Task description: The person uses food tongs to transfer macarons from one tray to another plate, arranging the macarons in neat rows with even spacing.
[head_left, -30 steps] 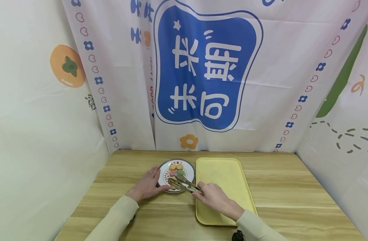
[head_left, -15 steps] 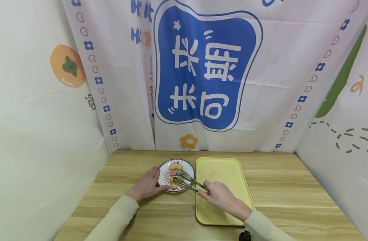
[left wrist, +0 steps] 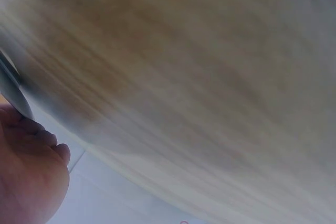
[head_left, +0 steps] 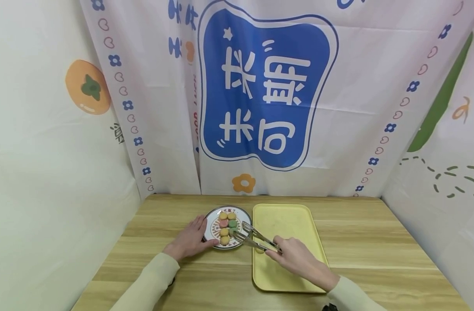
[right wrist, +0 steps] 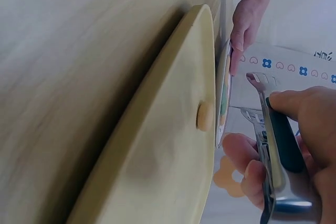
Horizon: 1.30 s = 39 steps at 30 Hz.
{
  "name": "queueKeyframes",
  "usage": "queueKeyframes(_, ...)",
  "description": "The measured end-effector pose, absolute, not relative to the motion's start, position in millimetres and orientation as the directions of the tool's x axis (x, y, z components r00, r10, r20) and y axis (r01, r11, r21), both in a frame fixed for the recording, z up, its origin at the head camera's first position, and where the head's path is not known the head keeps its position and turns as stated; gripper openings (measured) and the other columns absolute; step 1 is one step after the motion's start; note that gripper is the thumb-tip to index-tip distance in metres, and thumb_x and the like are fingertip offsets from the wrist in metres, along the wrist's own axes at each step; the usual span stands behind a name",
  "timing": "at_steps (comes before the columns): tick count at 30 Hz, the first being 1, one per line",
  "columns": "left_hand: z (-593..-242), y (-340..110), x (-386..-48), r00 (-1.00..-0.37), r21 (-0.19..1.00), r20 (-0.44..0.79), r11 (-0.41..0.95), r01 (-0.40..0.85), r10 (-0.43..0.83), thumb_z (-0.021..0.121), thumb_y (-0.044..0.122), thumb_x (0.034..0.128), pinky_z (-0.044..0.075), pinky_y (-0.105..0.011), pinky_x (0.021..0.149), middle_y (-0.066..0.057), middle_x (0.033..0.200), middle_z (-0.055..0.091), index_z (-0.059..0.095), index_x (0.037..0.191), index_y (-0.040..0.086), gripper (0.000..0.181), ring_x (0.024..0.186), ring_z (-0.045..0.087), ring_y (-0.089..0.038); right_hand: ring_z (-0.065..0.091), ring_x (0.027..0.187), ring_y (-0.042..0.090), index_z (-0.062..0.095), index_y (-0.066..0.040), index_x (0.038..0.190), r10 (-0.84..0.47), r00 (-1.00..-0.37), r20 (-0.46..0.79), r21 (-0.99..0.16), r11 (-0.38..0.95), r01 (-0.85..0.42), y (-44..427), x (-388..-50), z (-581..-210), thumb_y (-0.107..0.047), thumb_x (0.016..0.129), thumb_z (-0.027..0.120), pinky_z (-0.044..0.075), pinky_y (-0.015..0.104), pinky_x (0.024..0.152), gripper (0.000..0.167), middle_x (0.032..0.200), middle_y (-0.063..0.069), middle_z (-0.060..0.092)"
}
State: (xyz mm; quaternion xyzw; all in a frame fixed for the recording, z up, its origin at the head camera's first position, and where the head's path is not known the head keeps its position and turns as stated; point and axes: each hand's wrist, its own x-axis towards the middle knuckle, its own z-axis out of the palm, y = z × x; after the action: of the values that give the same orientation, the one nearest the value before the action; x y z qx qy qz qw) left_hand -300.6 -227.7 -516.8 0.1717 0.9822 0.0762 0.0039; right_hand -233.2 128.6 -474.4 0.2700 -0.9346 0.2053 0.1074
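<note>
My left hand (head_left: 190,239) lies along the left rim of a white patterned plate (head_left: 242,214), fingers extended and thumb on its near rim. Several small round cookies sit on the plate, such as a pink cookie (head_left: 223,223), a green cookie (head_left: 232,223) and yellow ones. Metal tongs (head_left: 261,238) are gripped in my right hand (head_left: 297,257); their tips stand apart by the plate's right side, with nothing visible between them. Under the tongs, one yellow cookie (right wrist: 205,116) rests on the yellow tray (head_left: 283,278) near its left edge. The left wrist view shows mostly blurred tabletop.
The tray lies just right of the plate on the wooden table (head_left: 377,250). A printed cloth (head_left: 357,129) hangs behind the table's back edge, and white sheets (head_left: 54,172) flank both sides.
My right hand and the tongs have moved right, from over the plate toward the tray. The yellow cookie on the tray has come into view. My left hand keeps its place.
</note>
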Motion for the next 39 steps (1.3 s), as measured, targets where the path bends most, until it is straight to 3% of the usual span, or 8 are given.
queueKeyframes(9,-516,-227,-301,-0.94,0.169,0.023,0.925,0.339,0.34,0.043,0.078,0.0875,0.024,-0.051,0.122,-0.028,0.159,0.024,0.029,0.15,-0.007,0.107,0.149,0.023,-0.041,0.023,0.045,-0.004,0.056,-0.014,0.08,-0.467,-0.838,0.282,-0.345,0.766,-0.543,141,-227,-478,-0.036,0.09,0.07,0.019,0.014,0.039,0.028,0.054,-0.017,0.033)
queueKeyframes(22,-518,-228,-301,-0.94,0.152,0.01,0.929,0.338,0.341,0.041,0.078,0.088,0.023,-0.051,0.123,-0.028,0.159,0.022,0.028,0.151,-0.008,0.107,0.149,0.022,-0.04,0.02,0.047,-0.006,0.053,-0.016,0.077,-0.464,-0.824,0.327,-0.333,0.759,-0.559,159,-219,-488,-0.035,0.089,0.071,0.018,0.013,0.041,0.029,0.055,-0.018,0.029)
queueKeyframes(39,-518,-228,-303,-0.939,0.15,0.01,0.928,0.341,0.343,0.041,0.078,0.0875,0.023,-0.05,0.123,-0.027,0.16,0.022,0.026,0.151,-0.007,0.108,0.15,0.021,-0.04,0.023,0.047,-0.004,0.056,-0.016,0.081,-0.444,-0.854,0.273,-0.345,0.783,-0.518,170,-219,-493,-0.035,0.09,0.07,0.021,0.013,0.04,0.025,0.055,-0.017,0.031)
